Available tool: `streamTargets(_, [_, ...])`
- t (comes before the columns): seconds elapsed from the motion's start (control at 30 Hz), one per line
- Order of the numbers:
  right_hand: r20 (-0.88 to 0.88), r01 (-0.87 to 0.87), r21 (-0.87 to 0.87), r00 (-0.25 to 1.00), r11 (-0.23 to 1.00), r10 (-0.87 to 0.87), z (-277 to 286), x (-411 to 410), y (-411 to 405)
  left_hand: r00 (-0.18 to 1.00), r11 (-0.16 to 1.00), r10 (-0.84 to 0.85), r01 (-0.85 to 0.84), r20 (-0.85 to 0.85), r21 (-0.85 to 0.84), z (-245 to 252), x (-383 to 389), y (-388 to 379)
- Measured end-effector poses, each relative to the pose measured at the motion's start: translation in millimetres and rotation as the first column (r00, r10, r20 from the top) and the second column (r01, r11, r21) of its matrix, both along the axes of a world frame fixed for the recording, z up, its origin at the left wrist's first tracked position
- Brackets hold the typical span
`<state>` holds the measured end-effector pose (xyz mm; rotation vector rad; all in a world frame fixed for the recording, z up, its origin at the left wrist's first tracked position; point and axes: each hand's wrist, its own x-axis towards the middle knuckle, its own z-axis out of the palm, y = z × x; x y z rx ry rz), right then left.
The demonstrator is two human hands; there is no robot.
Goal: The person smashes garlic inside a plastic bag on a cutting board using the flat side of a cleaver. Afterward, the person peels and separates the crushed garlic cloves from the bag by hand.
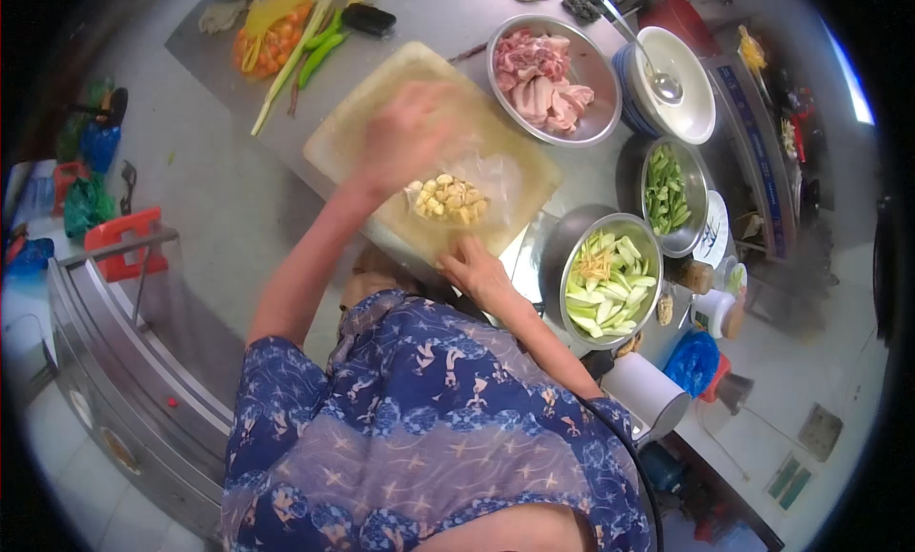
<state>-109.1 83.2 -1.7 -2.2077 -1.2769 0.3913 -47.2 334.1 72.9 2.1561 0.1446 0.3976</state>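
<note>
On a worn cutting board (357, 130) lies a clear plastic bag (504, 184) with pale yellow chunks (449, 199), too small to name surely. My left hand (411, 134) is blurred by motion above the board, just beyond the chunks; what its fingers do is unclear. At the board's near edge, my right hand (480, 274) has its fingertips close to the bag's near side. Whether they pinch the plastic cannot be made out. To the right stands a steel bowl (656, 280) of sliced green vegetable topped with yellow shreds.
Beyond the board is a steel bowl (607, 112) of raw meat. Right of it stand stacked white bowls (704, 101) with a ladle (666, 87) and a bowl of cut green peppers (666, 191). Green chillies (319, 60) and a net bag of orange produce (270, 41) lie far left.
</note>
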Motion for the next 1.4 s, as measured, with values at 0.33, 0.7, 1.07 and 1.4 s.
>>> streamTargets(0.33, [0.123, -0.005, 0.211, 0.992, 0.977, -0.022, 45.7, 14.3, 32.2, 0.867, 0.846, 0.206, -0.391, -0.454, -0.362, -80.9, -90.9, 6.5])
streamTargets(0.7, [0.425, 0.418, -0.322, 0.866, 0.850, -0.265, 37.1, 34.6, 16.5, 0.898, 0.875, 0.173, -0.329, -0.405, -0.355, -124.6, -73.5, -12.0])
streamTargets(1.07, [0.218, 0.592, -0.351, 0.805, 0.725, -0.552, 16.6, 60.0, 4.2, 0.842, 0.932, -0.287, 0.135, 0.457, 0.337, -23.2, -55.3, -71.0])
streamTargets(1.4, [0.041, 0.765, -0.268, 0.617, 0.586, -0.786, -24.1, 82.1, -49.9, 0.906, 0.763, -0.375, 0.423, -0.198, 0.490, -83.5, -0.6, -45.6])
